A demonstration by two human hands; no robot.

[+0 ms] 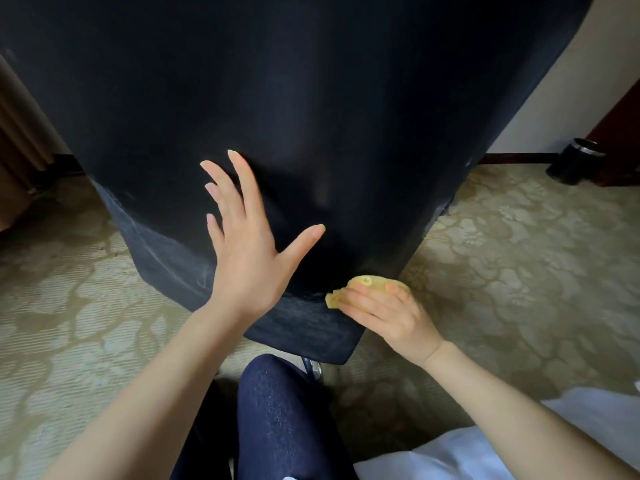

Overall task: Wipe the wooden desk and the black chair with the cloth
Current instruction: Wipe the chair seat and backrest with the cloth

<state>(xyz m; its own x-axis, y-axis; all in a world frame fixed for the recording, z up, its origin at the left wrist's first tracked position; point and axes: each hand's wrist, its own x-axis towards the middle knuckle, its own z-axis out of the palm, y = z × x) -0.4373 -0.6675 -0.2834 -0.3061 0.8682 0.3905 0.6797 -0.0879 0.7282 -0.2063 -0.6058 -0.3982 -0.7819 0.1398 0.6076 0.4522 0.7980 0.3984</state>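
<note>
The black chair [311, 98] fills the upper part of the head view, its back facing me. My left hand [249, 244] lies flat against the lower back of the chair with fingers spread. My right hand [388, 313] presses a small folded yellow cloth [367, 285] against the chair's lower right edge, fingers laid over the cloth. The wooden desk is not in view.
Patterned beige carpet [519, 254] surrounds the chair. A black cylindrical bin [576, 161] stands at the right by a cream wall, next to dark wooden furniture [620, 133]. My knee in dark trousers [277, 410] is below the chair. White fabric [467, 452] lies at lower right.
</note>
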